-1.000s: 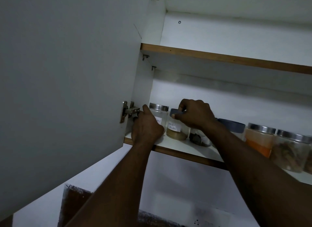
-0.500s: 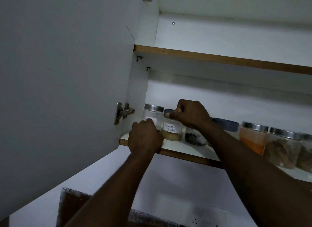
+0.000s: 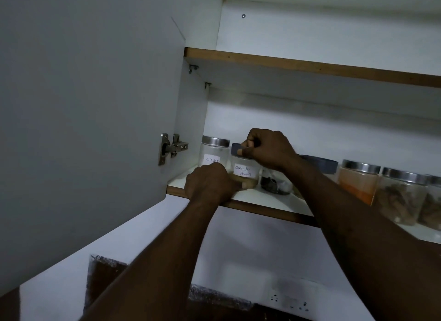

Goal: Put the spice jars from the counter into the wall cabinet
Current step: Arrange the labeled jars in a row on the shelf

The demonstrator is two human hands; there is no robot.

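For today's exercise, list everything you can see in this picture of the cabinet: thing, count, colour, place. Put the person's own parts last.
Cloves jar: 1, clear, steel lid, far left of lower shelf.
Coriander powder jar: 1, clear, blue lid, beside cloves.
Dark-spice jar: 1, clear, behind right wrist.
Orange-powder jar: 1, steel lid, shelf right.
Brown-sticks jar: 1, steel lid, far right.
Cabinet door: 1, white, open, left.
Hinge: 1, metal, door edge.
Left hand: coriander jar base.
Right hand: on its lid.
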